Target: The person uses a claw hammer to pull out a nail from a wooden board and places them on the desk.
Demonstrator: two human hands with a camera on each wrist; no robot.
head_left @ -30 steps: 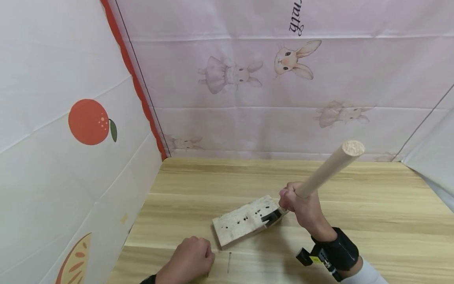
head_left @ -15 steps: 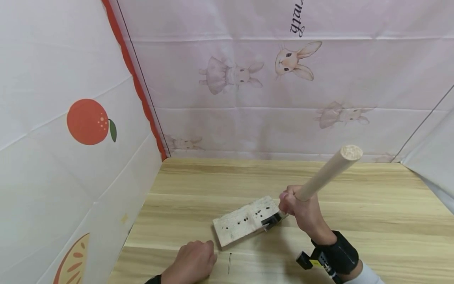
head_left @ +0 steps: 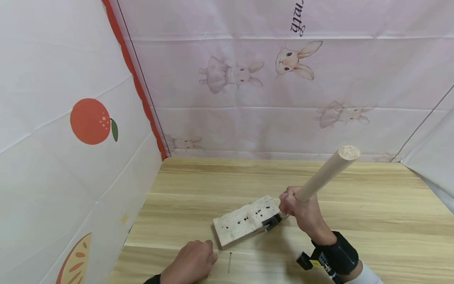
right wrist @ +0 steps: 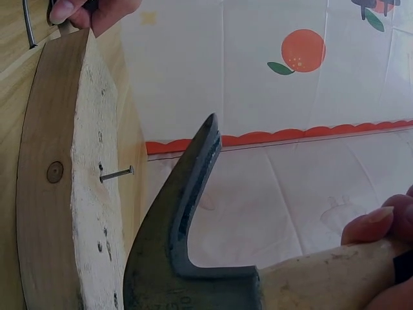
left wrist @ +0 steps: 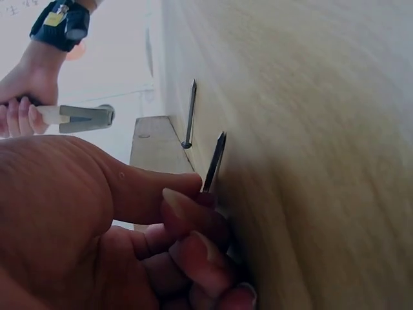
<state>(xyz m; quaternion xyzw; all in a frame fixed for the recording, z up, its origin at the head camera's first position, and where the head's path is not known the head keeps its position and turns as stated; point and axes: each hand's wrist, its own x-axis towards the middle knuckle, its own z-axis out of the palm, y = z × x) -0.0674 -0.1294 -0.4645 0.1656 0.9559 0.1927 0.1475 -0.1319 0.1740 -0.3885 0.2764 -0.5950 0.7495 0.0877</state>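
My left hand (head_left: 193, 260) is low on the table, pinching a nail (left wrist: 215, 161) between thumb and fingertips, point outward in the left wrist view. Just right of that hand, a second nail (head_left: 229, 262) lies loose on the tabletop. A rough wooden block (head_left: 241, 225) with several dark holes lies slantwise beyond both. One nail (right wrist: 117, 174) stands partly out of its face in the right wrist view. My right hand (head_left: 303, 207) grips a claw hammer (head_left: 328, 173) by its pale wooden handle, whose end points up. The hammer's dark metal head (head_left: 272, 221) appears over the block's right end.
The wood-grain table (head_left: 354, 205) meets a pink rabbit-print sheet (head_left: 234, 126) at the back. On the left hangs a white sheet (head_left: 53, 177) with fruit prints. Black bands with small cameras (head_left: 335, 252) sit on the wrists.
My left hand has shifted slightly right and down, and the pinched nail shows again below its fingers. My right hand and the hammer have sunk a little. Block and loose nail stay put.
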